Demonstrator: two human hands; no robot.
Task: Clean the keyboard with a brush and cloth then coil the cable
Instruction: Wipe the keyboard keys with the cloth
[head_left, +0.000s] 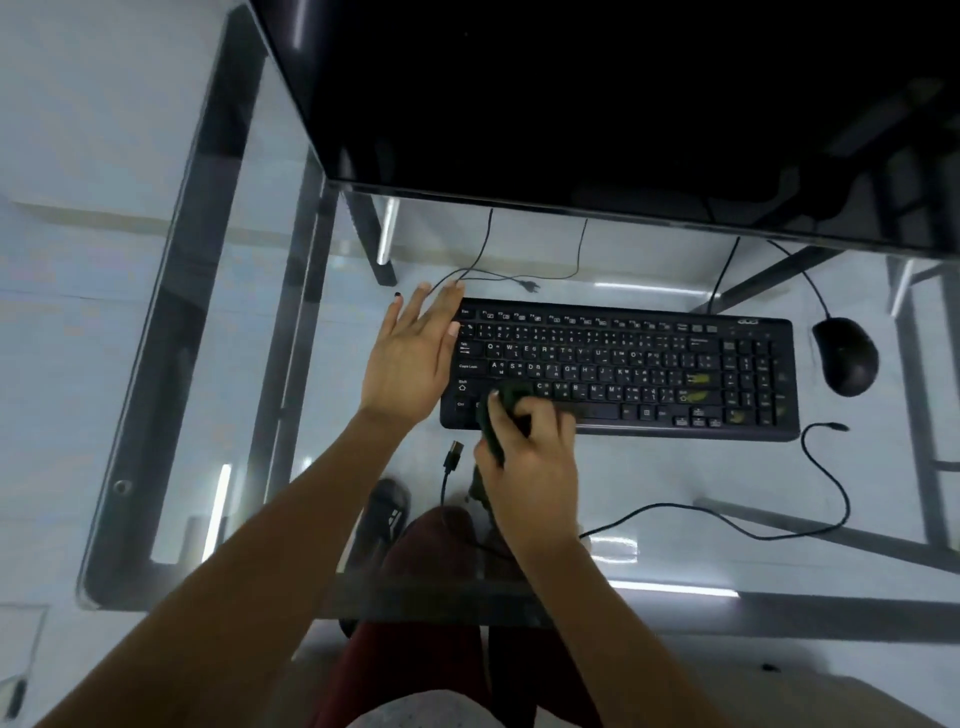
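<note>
A black keyboard (649, 364) lies flat on the glass desk (291, 426). My right hand (530, 457) grips a dark object (506, 397), either a brush or a cloth, and holds it against the keys at the keyboard's lower left corner. My left hand (410, 353) lies flat with straight fingers along the keyboard's left edge. The keyboard's black cable (826, 483) loops from the right side across the desk front, and its USB plug (454, 452) rests just left of my right hand.
A black mouse (845, 356) sits to the right of the keyboard. A dark monitor (597, 104) fills the back of the desk. Thin cables (483, 249) hang behind the keyboard. My legs and a shoe show through the glass.
</note>
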